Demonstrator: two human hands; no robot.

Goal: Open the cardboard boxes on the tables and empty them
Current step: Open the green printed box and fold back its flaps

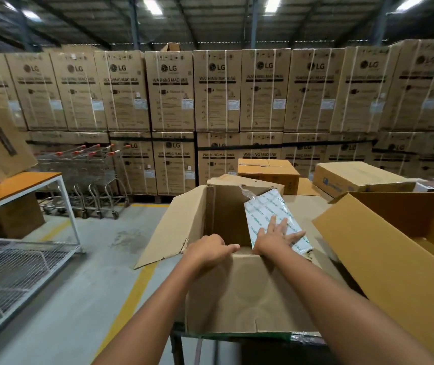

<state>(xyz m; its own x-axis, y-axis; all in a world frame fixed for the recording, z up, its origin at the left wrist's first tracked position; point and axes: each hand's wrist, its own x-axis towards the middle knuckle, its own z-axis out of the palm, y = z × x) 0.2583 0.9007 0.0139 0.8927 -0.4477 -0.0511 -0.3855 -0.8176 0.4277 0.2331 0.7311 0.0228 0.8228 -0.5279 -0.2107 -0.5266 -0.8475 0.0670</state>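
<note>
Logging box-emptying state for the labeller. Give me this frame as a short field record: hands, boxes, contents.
middle box: open, flaps out, at the front edge of the table
white packet: plastic-wrapped, green print, leaning inside middle box on its right side
left hand: fingers curled at near rim of middle box
right hand: fingers spread flat on white packet
right box: open, beside middle box
closed boxes: two, farther back on table
stage: packet not yet lifted out

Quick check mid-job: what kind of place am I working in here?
Most likely a warehouse: a wall of stacked washing machine cartons, nested shopping trolleys, and yellow lines on the concrete floor.
</note>
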